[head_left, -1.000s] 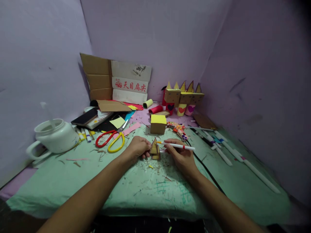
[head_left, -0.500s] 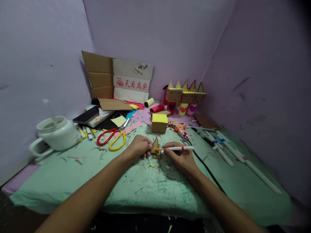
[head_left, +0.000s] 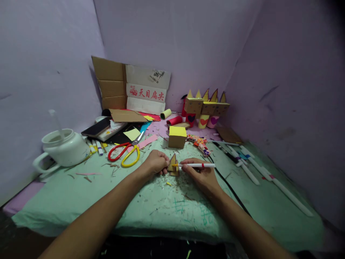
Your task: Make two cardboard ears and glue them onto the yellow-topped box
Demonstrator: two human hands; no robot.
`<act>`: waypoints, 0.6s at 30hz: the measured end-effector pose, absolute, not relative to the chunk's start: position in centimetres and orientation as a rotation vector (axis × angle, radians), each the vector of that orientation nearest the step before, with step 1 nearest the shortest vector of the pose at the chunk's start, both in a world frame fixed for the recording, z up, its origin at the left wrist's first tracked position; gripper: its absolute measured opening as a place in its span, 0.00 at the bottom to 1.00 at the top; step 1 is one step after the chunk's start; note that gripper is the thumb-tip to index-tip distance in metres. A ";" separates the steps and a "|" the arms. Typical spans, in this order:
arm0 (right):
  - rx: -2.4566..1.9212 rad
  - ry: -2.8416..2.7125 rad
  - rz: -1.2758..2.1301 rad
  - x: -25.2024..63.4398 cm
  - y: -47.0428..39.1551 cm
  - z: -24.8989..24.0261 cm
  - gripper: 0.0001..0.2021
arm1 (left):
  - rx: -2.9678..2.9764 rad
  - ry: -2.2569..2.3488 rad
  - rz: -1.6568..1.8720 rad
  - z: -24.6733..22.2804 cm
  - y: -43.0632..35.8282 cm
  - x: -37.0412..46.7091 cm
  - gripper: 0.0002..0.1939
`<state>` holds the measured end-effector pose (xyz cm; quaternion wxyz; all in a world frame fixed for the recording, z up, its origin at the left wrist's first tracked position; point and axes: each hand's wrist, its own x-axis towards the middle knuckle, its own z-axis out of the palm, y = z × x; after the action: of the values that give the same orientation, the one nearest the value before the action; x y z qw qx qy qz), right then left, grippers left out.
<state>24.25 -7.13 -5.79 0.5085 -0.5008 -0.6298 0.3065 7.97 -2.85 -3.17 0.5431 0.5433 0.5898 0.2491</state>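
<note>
My left hand (head_left: 157,162) pinches the edge of a small pointed cardboard piece (head_left: 172,164) with a dark outline. In my right hand (head_left: 199,174) is a white marker (head_left: 206,165) with a red band, its yellow-orange tip touching the face of the cardboard piece. Another bit of cardboard shows just below that piece, partly hidden. Beyond the hands stands a small cardboard box (head_left: 176,138) with a yellow top. Red and yellow handled scissors (head_left: 130,154) lie to the left.
A white teapot (head_left: 64,147) stands at the left, near a phone (head_left: 95,127). Cardboard figures (head_left: 203,111) line the back right. A patterned glue gun (head_left: 199,144) trails a black cord. Markers and white sticks (head_left: 288,194) lie right. Scraps litter the green cloth (head_left: 107,212).
Hardly anything differs. Both hands keep their places, with the marker tip still on the cardboard piece; the whole view has shifted very slightly.
</note>
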 end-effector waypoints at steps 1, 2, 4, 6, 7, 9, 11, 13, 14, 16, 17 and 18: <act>-1.211 -1.521 0.748 24.2 -7.2 -5.8 0.06 | 1.291 1.400 0.593 -3.2 -2.8 8.0 0.08; -1.213 -1.521 0.752 24.2 -7.2 -5.8 0.06 | 1.294 1.400 0.595 -3.2 -2.8 8.0 0.08; -1.209 -1.513 0.750 24.2 -7.2 -5.8 0.07 | 1.298 1.397 0.596 -3.3 -2.8 8.0 0.09; -1.199 -1.498 0.739 24.1 -7.1 -5.8 0.08 | 1.304 1.393 0.596 -3.3 -2.8 8.0 0.09; -1.192 -1.483 0.732 24.1 -7.0 -5.8 0.08 | 1.306 1.392 0.597 -3.3 -2.8 8.0 0.09; -1.185 -1.448 0.713 24.1 -6.9 -5.9 0.08 | 1.309 1.392 0.602 -3.4 -2.7 8.0 0.09; -1.183 -1.427 0.699 24.1 -6.8 -5.9 0.08 | 1.309 1.392 0.606 -3.5 -2.7 8.0 0.09; -1.176 -1.422 0.694 24.1 -6.7 -6.0 0.08 | 1.308 1.392 0.609 -3.5 -2.7 8.0 0.09; -1.170 -1.422 0.692 24.1 -6.8 -6.0 0.08 | 1.308 1.393 0.611 -3.5 -2.7 8.0 0.09; -1.162 -1.419 0.689 24.2 -6.9 -6.0 0.08 | 1.307 1.396 0.613 -3.5 -2.7 8.0 0.09; -1.164 -1.427 0.695 24.2 -6.9 -6.0 0.08 | 1.308 1.397 0.612 -3.5 -2.7 8.0 0.09; -1.167 -1.444 0.709 24.2 -7.0 -5.9 0.08 | 1.310 1.397 0.611 -3.5 -2.7 8.0 0.09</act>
<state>24.18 -7.02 -5.91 0.5457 -0.4922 -0.6088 0.2989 7.96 -2.71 -3.48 0.5359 0.5503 0.5868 0.2564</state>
